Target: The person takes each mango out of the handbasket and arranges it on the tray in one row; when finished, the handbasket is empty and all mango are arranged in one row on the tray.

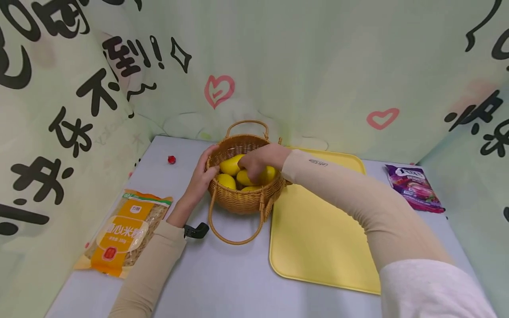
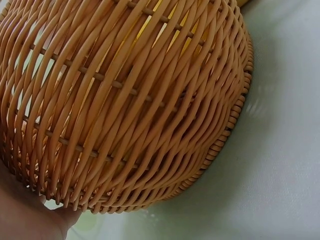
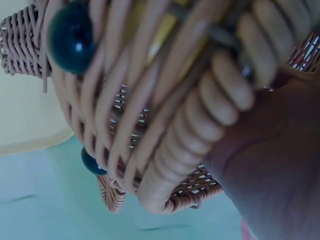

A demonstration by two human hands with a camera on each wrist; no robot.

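Note:
A round wicker basket [image 1: 238, 203] stands on the table, holding several smooth yellow, mango-shaped fruits [image 1: 226, 181]. My left hand [image 1: 202, 174] grips its left side, thumb over the rim; the left wrist view shows the woven wall [image 2: 135, 110] with part of that hand [image 2: 30, 215] at the lower left. From the right, my right hand [image 1: 260, 161] reaches over the rim into the basket, its bent fingers down among the fruits. Its fingertips are hidden, so I cannot tell whether they hold a fruit. In the right wrist view, the basket's wrapped rim [image 3: 185, 130] crosses in front of the hand [image 3: 270, 155].
A yellow tray [image 1: 318, 238] lies right of the basket, under my right forearm. Beyond it is a purple snack bag [image 1: 415, 187]. An orange-labelled food packet [image 1: 125, 232] lies at left, with a small red object [image 1: 171, 159] farther back. Printed curtains surround the table.

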